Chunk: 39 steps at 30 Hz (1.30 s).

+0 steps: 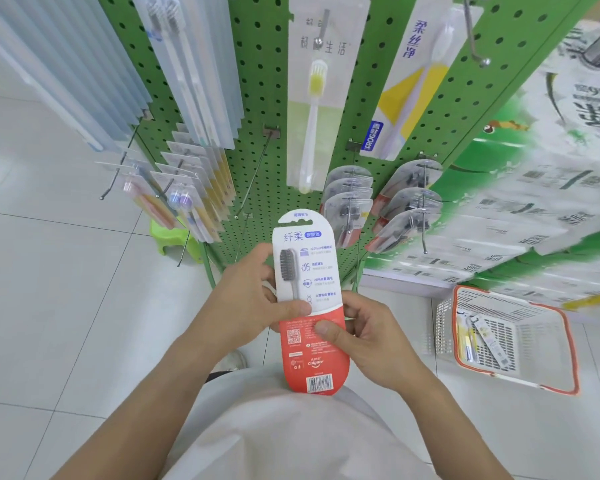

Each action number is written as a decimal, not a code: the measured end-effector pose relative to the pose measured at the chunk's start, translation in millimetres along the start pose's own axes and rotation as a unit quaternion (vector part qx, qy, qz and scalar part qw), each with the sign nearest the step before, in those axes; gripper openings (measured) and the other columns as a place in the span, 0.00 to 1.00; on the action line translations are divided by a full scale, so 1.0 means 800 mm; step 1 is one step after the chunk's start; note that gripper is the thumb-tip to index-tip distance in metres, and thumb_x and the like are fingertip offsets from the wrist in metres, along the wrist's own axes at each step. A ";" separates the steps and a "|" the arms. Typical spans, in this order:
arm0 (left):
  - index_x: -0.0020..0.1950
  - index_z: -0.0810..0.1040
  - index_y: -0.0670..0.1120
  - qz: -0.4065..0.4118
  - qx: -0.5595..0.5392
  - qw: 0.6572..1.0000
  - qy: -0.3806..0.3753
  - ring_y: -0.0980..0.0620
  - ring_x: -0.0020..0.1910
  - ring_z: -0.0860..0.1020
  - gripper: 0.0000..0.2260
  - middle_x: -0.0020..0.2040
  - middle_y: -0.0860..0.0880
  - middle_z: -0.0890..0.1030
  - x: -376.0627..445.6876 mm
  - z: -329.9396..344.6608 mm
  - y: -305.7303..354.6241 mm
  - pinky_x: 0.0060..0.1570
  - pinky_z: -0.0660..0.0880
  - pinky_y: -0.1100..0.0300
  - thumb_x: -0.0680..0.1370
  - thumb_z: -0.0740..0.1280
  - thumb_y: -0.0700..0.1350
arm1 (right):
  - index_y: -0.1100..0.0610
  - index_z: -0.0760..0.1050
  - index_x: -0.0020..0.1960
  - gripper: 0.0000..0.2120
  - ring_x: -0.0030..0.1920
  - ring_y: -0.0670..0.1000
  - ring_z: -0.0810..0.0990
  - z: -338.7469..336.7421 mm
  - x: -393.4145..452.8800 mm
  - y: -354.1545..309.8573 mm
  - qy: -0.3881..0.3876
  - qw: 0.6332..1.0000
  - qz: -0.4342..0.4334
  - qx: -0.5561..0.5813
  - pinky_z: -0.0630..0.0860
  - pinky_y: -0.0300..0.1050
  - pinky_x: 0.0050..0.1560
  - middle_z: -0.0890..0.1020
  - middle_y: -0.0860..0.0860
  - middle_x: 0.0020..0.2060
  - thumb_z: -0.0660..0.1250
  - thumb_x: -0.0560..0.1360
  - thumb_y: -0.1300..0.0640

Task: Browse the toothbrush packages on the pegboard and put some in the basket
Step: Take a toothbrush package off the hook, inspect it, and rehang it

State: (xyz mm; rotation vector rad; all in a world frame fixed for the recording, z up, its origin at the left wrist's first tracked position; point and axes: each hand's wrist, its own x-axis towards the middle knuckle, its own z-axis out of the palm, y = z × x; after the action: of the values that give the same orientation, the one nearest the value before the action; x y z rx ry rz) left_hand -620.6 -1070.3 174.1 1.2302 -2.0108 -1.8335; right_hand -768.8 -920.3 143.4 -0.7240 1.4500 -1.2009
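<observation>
Before the green perforated metal pegboard (257, 98), we hold a white-and-red carded toothbrush package (309, 299) upright, printed back toward us. Our left hand (253, 299) wraps the package's left edge, thumb pressed on the card at the white-red boundary. Our right hand (371, 334) grips the right edge, thumb laid on the red lower panel, fingers curled behind. Both forearms converge from below. On the tiled floor to the right stands a white slotted plastic basket with an orange rim (568, 344); it contains two slim toothbrush packs (478, 337), lying against its left side.
</observation>
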 end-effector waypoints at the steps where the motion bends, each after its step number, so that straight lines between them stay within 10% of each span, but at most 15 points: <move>1: 0.60 0.73 0.55 0.002 -0.002 1.000 0.016 0.49 0.35 0.85 0.30 0.44 0.50 0.86 -0.001 0.001 0.001 0.32 0.83 0.49 0.66 0.83 0.39 | 0.51 0.80 0.63 0.18 0.50 0.59 0.86 -0.004 -0.002 -0.003 -0.014 1.000 0.002 -0.004 0.83 0.56 0.50 0.86 0.55 0.54 0.75 0.74 0.60; 5: 0.67 0.70 0.56 0.032 0.077 0.994 0.070 0.56 0.35 0.84 0.28 0.42 0.55 0.84 -0.002 0.011 0.001 0.40 0.83 0.50 0.72 0.79 0.45 | 0.42 0.79 0.63 0.26 0.49 0.59 0.85 -0.013 -0.005 -0.017 -0.015 0.996 -0.019 -0.085 0.84 0.57 0.47 0.85 0.51 0.53 0.78 0.71 0.65; 8: 0.72 0.63 0.54 0.048 0.110 0.993 -0.002 0.61 0.47 0.84 0.29 0.54 0.56 0.84 -0.007 0.019 0.006 0.53 0.82 0.51 0.76 0.72 0.58 | 0.40 0.80 0.58 0.26 0.47 0.47 0.83 -0.007 -0.003 -0.022 0.041 0.973 -0.088 -0.209 0.79 0.38 0.47 0.85 0.43 0.50 0.75 0.69 0.67; 12: 0.58 0.81 0.45 0.027 0.030 0.996 -0.081 0.48 0.52 0.82 0.36 0.52 0.51 0.80 -0.012 0.028 0.009 0.64 0.74 0.38 0.73 0.58 0.76 | 0.43 0.75 0.60 0.30 0.72 0.42 0.70 0.002 -0.005 -0.019 0.052 0.946 -0.154 -0.281 0.66 0.31 0.67 0.71 0.43 0.70 0.74 0.65 0.68; 19: 0.45 0.84 0.38 0.055 -0.046 0.991 0.117 0.42 0.37 0.81 0.15 0.41 0.36 0.84 -0.011 0.042 0.008 0.44 0.78 0.40 0.80 0.68 0.50 | 0.44 0.71 0.63 0.32 0.67 0.46 0.75 0.008 -0.010 -0.006 0.039 0.960 -0.139 -0.239 0.74 0.41 0.64 0.69 0.40 0.69 0.82 0.65 0.54; 25: 0.46 0.87 0.43 0.026 -0.063 0.997 0.043 0.42 0.41 0.86 0.03 0.41 0.44 0.87 0.002 0.033 0.006 0.46 0.81 0.42 0.75 0.75 0.43 | 0.40 0.68 0.61 0.15 0.43 0.49 0.83 -0.011 -0.007 -0.017 0.106 0.980 -0.086 -0.147 0.79 0.48 0.44 0.83 0.42 0.51 0.70 0.79 0.50; 31: 0.59 0.79 0.56 0.080 -0.032 0.993 0.083 0.52 0.44 0.85 0.16 0.47 0.55 0.87 0.023 0.045 0.023 0.49 0.82 0.52 0.75 0.76 0.43 | 0.38 0.73 0.58 0.13 0.31 0.53 0.81 -0.029 0.009 -0.007 0.181 0.965 -0.076 -0.172 0.80 0.59 0.40 0.83 0.47 0.40 0.69 0.80 0.55; 39: 0.70 0.59 0.73 0.123 0.110 0.983 0.081 0.53 0.39 0.81 0.27 0.50 0.72 0.78 0.041 0.066 0.013 0.44 0.79 0.59 0.80 0.68 0.50 | 0.40 0.67 0.58 0.10 0.32 0.41 0.80 -0.046 0.026 0.002 0.174 0.939 -0.033 -0.296 0.68 0.34 0.33 0.81 0.45 0.38 0.64 0.83 0.54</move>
State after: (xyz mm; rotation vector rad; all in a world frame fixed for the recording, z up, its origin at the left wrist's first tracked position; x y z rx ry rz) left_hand -678.9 -1052.2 157.5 1.0825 -2.2041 -1.3848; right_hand -808.4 -927.8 131.7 -1.0025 2.1438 -0.9699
